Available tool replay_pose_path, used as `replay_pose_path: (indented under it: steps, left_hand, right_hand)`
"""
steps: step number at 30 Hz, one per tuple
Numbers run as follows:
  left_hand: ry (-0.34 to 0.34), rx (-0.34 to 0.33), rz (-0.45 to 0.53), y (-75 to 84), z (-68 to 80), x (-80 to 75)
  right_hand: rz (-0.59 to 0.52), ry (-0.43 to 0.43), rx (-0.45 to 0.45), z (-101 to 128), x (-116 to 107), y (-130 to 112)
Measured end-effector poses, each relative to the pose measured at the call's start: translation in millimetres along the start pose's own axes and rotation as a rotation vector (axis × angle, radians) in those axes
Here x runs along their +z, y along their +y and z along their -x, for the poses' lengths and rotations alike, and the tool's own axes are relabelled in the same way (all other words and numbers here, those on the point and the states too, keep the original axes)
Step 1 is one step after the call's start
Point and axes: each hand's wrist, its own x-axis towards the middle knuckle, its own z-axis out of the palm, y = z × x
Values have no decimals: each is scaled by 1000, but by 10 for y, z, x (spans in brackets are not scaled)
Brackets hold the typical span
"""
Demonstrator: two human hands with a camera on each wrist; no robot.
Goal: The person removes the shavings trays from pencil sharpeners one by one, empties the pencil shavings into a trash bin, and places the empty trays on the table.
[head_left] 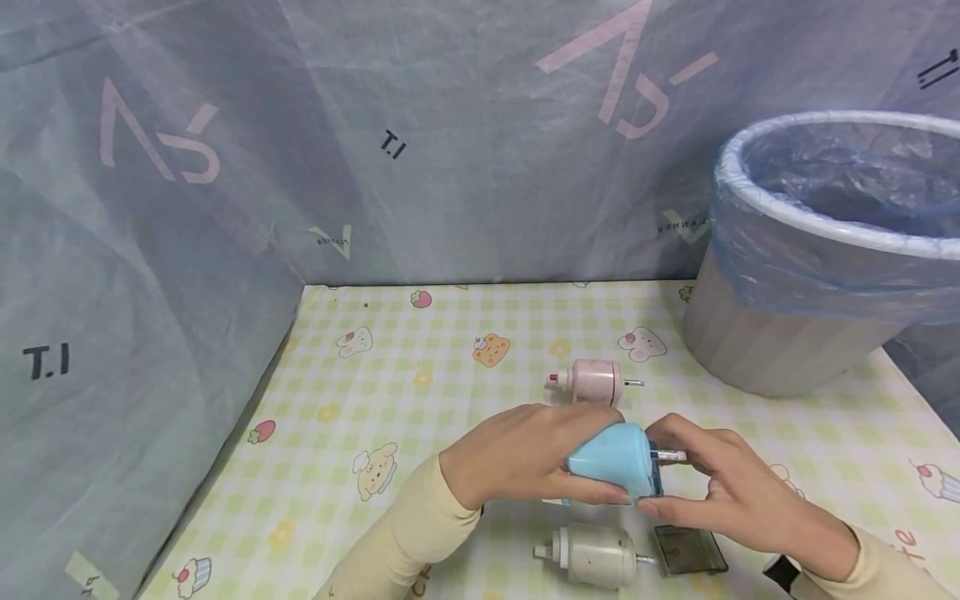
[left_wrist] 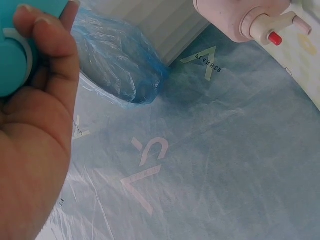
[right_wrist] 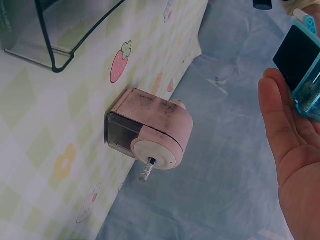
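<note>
— Two hands on it? Where does it sit?
— Yes: the light-blue plastic pencil sharpener [head_left: 617, 462] hangs above the checked tablecloth [head_left: 390, 392], between them.
— Grips?
— Left hand [head_left: 517, 454] curls round its body; right hand [head_left: 712, 483] closes its fingers on the crank end.

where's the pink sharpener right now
In the head view the pink sharpener lies on the checked tablecloth, just behind the blue sharpener held in both hands, left of the lined bin.
</note>
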Motion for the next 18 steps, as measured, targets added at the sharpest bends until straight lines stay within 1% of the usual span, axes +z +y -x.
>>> replay_pose_path:
  steps: [2,6,10,13,18]
  left_hand:
    - [1,0,2,-2,3,4]
    - [10,8,4,-10,6,22]
    - [24,23,-8,-10,11,23]
    - [22,25,-32,-10,16,16]
    - [19,29,-41,-10,24,17]
  right_hand:
    - [0,-1,-3,-2,2,3]
    - [1,-7,20,7,8,13]
    - [3,-13,5,2,4,15]
    - [-2,-12,-10,-1,-1,14]
    - [-18,-14,-9,6,-3,20]
